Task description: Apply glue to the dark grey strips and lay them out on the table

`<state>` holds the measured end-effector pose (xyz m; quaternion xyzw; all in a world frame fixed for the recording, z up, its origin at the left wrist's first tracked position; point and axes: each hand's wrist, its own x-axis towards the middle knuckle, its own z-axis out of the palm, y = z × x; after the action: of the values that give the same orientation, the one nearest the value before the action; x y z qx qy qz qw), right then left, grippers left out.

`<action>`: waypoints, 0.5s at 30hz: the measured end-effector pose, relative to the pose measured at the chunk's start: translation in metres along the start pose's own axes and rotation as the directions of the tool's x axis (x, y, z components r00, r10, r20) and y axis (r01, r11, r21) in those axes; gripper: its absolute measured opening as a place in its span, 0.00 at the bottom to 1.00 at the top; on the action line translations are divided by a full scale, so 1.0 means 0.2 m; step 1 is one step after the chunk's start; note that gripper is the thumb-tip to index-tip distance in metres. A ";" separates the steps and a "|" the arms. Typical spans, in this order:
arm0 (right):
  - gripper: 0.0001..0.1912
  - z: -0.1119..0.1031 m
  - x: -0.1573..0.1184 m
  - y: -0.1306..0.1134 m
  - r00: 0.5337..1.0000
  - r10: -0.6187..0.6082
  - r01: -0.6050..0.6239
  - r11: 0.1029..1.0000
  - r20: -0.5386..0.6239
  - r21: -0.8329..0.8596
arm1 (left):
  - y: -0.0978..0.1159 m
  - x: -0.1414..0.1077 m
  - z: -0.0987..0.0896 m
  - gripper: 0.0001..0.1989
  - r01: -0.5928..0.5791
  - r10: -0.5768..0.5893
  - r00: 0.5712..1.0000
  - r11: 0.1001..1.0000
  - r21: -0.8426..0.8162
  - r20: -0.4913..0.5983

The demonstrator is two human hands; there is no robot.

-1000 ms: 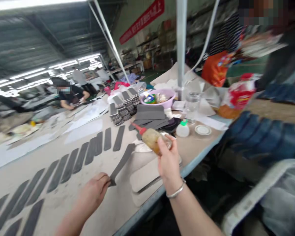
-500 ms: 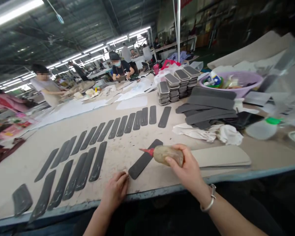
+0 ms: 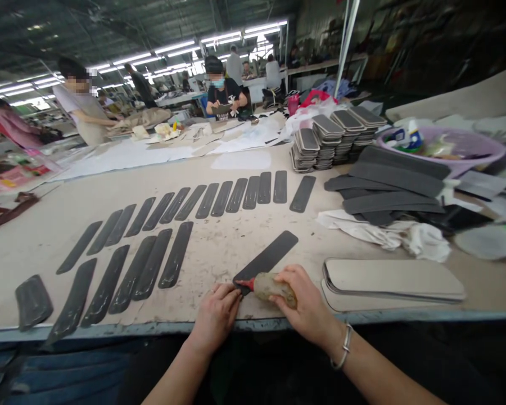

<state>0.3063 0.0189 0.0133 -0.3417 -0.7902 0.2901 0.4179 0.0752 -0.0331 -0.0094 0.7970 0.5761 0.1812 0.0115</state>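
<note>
My right hand is closed around a cloudy, yellowish glue bottle, held tilted. Its red nozzle points left, over the near end of a dark grey strip with rounded ends. The strip lies slantwise on the table, its surface matt. At that same near end, my left hand has its fingers pressed together on the strip's edge; the fingertips are partly hidden. Left of my hands lie several similar strips in two rows, many with a glossy wet film.
Beige panels are stacked on the right of the table. Behind them are a crumpled white cloth, loose dark strips, piles of finished-looking pieces and a purple basin. Co-workers stand across the table.
My right hand has brought the bottle down and left, so the nozzle moved from above the strip's middle to its near end. My left hand stays at that end. The view has shifted.
</note>
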 end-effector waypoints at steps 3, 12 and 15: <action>0.14 0.00 0.00 0.02 1.000 -0.003 0.003 1.000 0.003 -0.014 | 0.00 0.00 0.00 0.10 -0.001 0.001 1.000 1.000 0.008 -0.017; 0.13 -0.11 0.02 0.11 0.989 0.068 -0.087 0.986 -0.130 -0.142 | -0.03 0.00 0.03 0.09 -0.013 0.014 0.998 1.000 0.009 -0.067; 0.13 -0.15 0.05 0.16 0.972 0.086 -0.128 0.975 -0.220 -0.184 | -0.04 0.00 0.04 0.09 -0.032 0.033 0.996 0.999 0.021 -0.079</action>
<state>0.3370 0.0501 0.0082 -0.4526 -0.7466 0.1949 0.4470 0.0695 -0.0280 -0.0182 0.7985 0.5648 0.2071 -0.0222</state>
